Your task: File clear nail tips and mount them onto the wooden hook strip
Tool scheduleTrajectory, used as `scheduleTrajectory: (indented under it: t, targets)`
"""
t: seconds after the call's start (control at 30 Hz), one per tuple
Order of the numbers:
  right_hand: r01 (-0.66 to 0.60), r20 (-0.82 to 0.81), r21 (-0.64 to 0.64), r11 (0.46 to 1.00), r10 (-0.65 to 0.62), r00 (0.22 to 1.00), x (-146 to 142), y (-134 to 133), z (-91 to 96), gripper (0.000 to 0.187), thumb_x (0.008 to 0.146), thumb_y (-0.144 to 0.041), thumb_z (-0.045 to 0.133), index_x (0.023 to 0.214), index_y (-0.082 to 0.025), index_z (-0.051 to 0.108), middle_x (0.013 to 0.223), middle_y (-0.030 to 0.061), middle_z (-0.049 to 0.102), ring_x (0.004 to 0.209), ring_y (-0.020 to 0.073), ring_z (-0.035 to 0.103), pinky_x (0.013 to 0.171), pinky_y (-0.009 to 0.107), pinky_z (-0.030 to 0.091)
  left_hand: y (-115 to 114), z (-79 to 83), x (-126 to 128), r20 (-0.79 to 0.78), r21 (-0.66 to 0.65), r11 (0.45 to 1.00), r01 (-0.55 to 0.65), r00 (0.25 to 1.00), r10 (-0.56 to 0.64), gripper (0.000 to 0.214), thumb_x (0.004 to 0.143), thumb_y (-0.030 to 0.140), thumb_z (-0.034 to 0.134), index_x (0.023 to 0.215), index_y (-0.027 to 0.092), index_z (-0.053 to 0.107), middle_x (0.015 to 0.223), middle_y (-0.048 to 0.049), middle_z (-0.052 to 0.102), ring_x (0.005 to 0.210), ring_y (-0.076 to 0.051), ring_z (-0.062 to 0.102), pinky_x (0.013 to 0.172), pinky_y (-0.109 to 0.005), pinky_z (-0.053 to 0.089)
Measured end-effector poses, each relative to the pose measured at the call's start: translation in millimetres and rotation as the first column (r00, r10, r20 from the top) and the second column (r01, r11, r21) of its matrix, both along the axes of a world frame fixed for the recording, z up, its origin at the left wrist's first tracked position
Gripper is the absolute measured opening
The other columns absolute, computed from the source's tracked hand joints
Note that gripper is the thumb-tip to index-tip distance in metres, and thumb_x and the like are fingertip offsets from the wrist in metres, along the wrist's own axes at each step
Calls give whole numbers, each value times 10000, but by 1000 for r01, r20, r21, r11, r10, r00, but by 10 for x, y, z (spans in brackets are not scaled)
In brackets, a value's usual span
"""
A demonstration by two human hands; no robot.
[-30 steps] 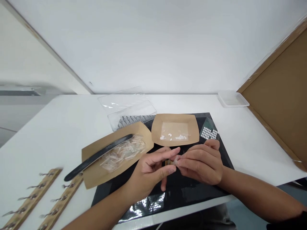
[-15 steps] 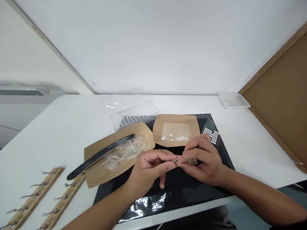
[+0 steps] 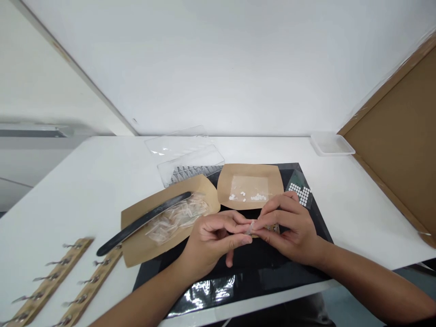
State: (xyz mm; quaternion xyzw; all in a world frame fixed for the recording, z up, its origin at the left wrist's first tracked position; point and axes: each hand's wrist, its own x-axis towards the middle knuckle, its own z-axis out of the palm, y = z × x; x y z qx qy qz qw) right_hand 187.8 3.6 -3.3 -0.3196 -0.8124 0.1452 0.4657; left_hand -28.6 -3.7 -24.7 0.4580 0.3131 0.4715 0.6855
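My left hand (image 3: 218, 240) is closed, its thumb and forefinger pinching a small translucent piece (image 3: 250, 228) that looks like a false nail tip. From the other side, my right hand (image 3: 286, 227) is closed too, thumb and fingertips at the same piece. Partly hidden behind the right fingers is a short wooden strip with metal clips (image 3: 273, 228); whether those fingers touch it I cannot tell. Both hands are above a black mat (image 3: 252, 272). Just beyond them, a brown paper tray (image 3: 250, 170) holds small white dots.
Left of my hands, a larger paper tray (image 3: 131, 222) holds clear plastic bits (image 3: 177, 218) under a black curved file (image 3: 143, 222). Clip-studded wooden strips (image 3: 54, 281) lie far left. Behind are a clear box (image 3: 190, 159), a dot sheet (image 3: 299, 193) and a plastic tub (image 3: 332, 144).
The translucent piece now stands more upright and shows more plainly between my fingertips. My left thumb has shifted slightly right and down. The view has moved a little.
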Motion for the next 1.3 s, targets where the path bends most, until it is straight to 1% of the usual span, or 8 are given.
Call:
scheduleTrajectory:
  t: [0.2, 0.33, 0.63, 0.77, 0.97, 1.07, 1.17, 1.3]
  targets:
    - [30, -64, -59, 998, -33, 997, -14, -15, -6, 60, 958, -297, 811, 904, -279, 793, 848, -33, 743, 765, 136, 701, 793, 377, 412, 10, 6, -18, -22, -1, 999, 48, 999, -48, 131, 796, 245, 916, 752, 144, 847, 919, -86, 774, 452, -91, 668, 327, -149, 552]
    - [55, -96, -125, 991, -67, 993, -27, -28, 9, 112, 896, -300, 873, 913, -249, 775, 796, -34, 742, 751, 147, 701, 784, 374, 438, 2, -11, -27, -4, -16, 997, 71, 997, -71, 97, 809, 231, 906, 778, 155, 855, 938, -78, 774, 464, -99, 686, 327, -147, 550]
    - [-74, -140, -202, 977, 46, 989, -3, -9, -11, 27, 941, -263, 819, 947, -246, 799, 857, 2, 790, 807, 156, 719, 763, 342, 534, 9, -63, -41, 34, -98, 991, 90, 996, -87, 142, 800, 250, 918, 735, 145, 848, 948, -88, 786, 404, -86, 659, 301, -139, 515]
    - [-73, -134, -212, 975, 45, 990, -3, -17, -20, 30, 932, -246, 819, 952, -248, 797, 857, 5, 784, 805, 158, 715, 745, 335, 551, 20, -61, -32, 22, -153, 984, 94, 996, -91, 195, 781, 289, 933, 713, 132, 839, 929, -90, 787, 380, -74, 629, 286, -138, 496]
    - [-11, -40, -168, 986, 4, 999, -3, -33, 20, 43, 928, -233, 813, 945, -255, 779, 858, -7, 783, 806, 164, 724, 789, 366, 542, 31, -85, -47, -38, -143, 985, 100, 994, -106, 227, 791, 339, 925, 756, 129, 847, 938, -114, 806, 402, -83, 638, 289, -138, 492]
    - [-20, 7, -254, 967, 22, 1000, 7, -34, 76, 29, 947, -258, 802, 929, -249, 782, 845, -8, 769, 787, 156, 711, 774, 352, 539, 37, -95, -63, -82, -120, 988, 100, 991, -110, 222, 804, 337, 916, 765, 128, 849, 966, -123, 811, 418, -82, 647, 305, -141, 506]
    - [-52, -5, -344, 938, 53, 999, 19, -30, 121, 81, 955, -274, 800, 889, -232, 779, 818, -8, 754, 768, 146, 696, 765, 335, 539, 41, -89, -75, -89, -104, 986, 132, 986, -142, 209, 807, 327, 913, 764, 133, 850, 979, -119, 809, 421, -81, 652, 307, -140, 504]
    - [-104, -48, -469, 877, 92, 995, 34, -6, 111, 118, 926, -312, 836, 871, -223, 781, 808, -6, 744, 744, 137, 687, 702, 296, 545, 33, -82, -74, -123, -104, 984, 148, 979, -161, 215, 817, 338, 905, 773, 134, 853, 979, -115, 805, 407, -70, 642, 309, -129, 494]
